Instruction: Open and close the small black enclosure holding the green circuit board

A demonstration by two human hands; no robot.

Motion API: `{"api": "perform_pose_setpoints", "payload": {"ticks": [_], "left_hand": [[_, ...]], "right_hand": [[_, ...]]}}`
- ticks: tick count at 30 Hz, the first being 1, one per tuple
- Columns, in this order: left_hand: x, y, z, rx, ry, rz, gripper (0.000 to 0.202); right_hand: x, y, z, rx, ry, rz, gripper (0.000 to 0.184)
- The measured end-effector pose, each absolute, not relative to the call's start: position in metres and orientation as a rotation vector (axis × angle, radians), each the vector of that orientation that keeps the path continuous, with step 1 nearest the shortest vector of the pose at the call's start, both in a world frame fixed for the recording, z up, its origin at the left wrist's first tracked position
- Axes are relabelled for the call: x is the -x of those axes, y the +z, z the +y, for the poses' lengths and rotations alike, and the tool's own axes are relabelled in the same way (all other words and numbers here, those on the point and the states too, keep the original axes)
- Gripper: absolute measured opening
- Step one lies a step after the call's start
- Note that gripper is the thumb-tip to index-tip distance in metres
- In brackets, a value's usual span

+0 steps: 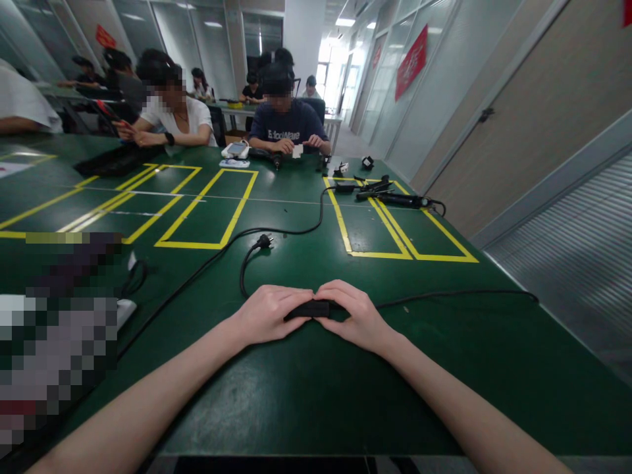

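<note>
A black power adapter [316,309] lies between my two hands at the near middle of the table. My left hand [269,315] grips its left end, thumb on the near side and fingers over the far side. The right end is held the same way by my right hand [354,315], and the fingertips of both hands almost meet. From behind my left hand a short black cord curves up to a plug [265,241] lying on the tabletop. A thin black cable [459,293] runs from beside my right hand toward the table's right edge.
Yellow tape rectangles [380,255] mark the green table [316,401]. Another long black cord [212,258] crosses diagonally to a heap of black tools and leads [385,191] at right. A blurred-out object [64,355] lies near left. Co-workers [289,122] sit across the table.
</note>
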State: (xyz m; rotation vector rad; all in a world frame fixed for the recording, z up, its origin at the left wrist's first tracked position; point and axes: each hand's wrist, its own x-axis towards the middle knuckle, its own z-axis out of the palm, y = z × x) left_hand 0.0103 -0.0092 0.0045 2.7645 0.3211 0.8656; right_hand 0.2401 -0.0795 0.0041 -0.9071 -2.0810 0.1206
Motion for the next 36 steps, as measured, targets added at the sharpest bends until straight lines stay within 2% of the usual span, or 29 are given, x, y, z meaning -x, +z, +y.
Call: {"api": "perform_pose_setpoints", "payload": {"ticks": [3, 8, 14, 19, 24, 27, 31, 36], "left_hand": [[-0.011, 0.005, -0.01, -2.769, 0.916, 0.323, 0.038], [-0.011, 0.005, -0.009, -2.788, 0.894, 0.297, 0.028], [-0.01, 0.002, -0.009, -2.8, 0.873, 0.327, 0.034], [-0.011, 0.005, -0.008, -2.841, 1.037, 0.239, 0.029], [-0.01, 0.013, -0.007, -2.969, 1.168, 0.155, 0.031], [-0.011, 0.016, -0.007, -3.032, 1.195, 0.117, 0.031], [-0.011, 0.019, -0.01, -3.084, 1.226, 0.056, 0.027], [-0.011, 0.02, -0.013, -3.103, 1.26, -0.008, 0.025]], "right_hand": [[-0.24, 0.005, -0.08, 0.893, 0.113, -2.081, 0.026], [-0.239, 0.005, -0.08, 0.9, 0.134, -2.07, 0.025], [-0.237, 0.005, -0.081, 0.897, 0.109, -2.071, 0.026], [-0.238, 0.007, -0.083, 0.957, 0.208, -2.075, 0.031], [-0.236, 0.011, -0.088, 1.111, 0.554, -1.949, 0.03], [-0.236, 0.015, -0.09, 1.151, 0.939, -1.783, 0.027], [-0.241, 0.022, -0.089, 1.069, 1.487, -1.499, 0.04], [-0.245, 0.032, -0.089, 1.104, 1.728, -1.36, 0.049]]}}
